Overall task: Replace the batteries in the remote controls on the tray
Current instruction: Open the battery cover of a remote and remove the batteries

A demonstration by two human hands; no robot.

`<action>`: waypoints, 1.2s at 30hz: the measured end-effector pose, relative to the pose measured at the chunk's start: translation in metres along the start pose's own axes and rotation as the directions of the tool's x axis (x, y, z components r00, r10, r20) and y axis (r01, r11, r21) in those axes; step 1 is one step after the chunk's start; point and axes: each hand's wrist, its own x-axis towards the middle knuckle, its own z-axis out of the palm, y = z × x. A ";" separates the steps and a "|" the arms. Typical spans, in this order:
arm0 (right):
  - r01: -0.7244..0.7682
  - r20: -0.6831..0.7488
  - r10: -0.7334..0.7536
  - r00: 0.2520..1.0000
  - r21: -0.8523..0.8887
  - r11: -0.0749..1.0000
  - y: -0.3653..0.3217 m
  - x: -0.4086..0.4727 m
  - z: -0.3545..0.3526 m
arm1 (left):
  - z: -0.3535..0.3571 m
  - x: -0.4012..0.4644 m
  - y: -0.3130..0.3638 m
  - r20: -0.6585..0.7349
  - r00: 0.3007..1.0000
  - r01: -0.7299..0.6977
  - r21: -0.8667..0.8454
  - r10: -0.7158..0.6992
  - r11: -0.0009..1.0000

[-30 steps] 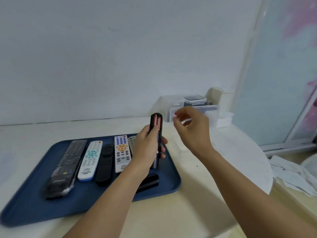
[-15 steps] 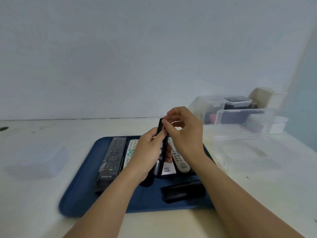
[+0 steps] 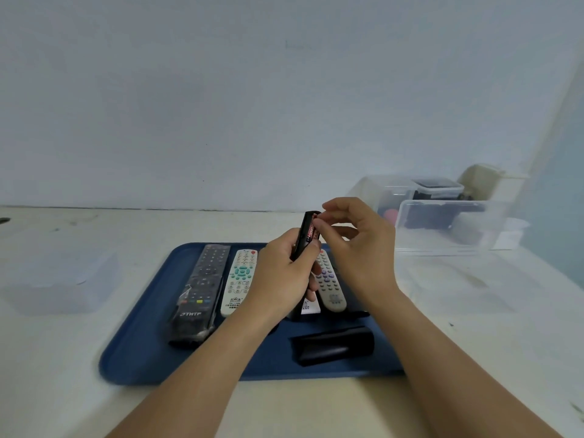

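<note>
The left hand was wrapped around a thin black remote and held it up over the tray, with the top end pointing up and a little away. The back of the remote was open, and a red battery sat inside near the top. The right hand was just beside it. Its thumb and first finger were bent together at the top of the battery. They looked like they were pinching it, but it was hard to be sure how tight.

Under the hands lay a blue tray on a pale table. On the tray, more remotes lay side by side. At the left was a long black remote in a clear plastic wrap. Next to it was a white remote with green buttons. A grey remote with purple buttons showed between the two arms. Part of another white remote peeked out below the left hand. A black cover piece lay alone at the front of the tray.

To the right, by the wall, stood clear plastic boxes with dark things inside. To the left of the tray sat another clear, see-through box.
</note>
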 end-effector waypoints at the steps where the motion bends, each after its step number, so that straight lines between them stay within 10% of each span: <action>1: -0.006 0.001 0.006 1.000 0.000 1.000 0.001 0.000 0.000 | 0.000 0.000 0.000 -0.002 1.000 -0.004 0.013 0.004 1.000; 36: -0.062 0.013 0.062 0.998 0.025 0.998 0.000 0.004 0.001 | 0.004 0.002 0.000 -0.010 0.998 -0.064 0.201 0.067 0.978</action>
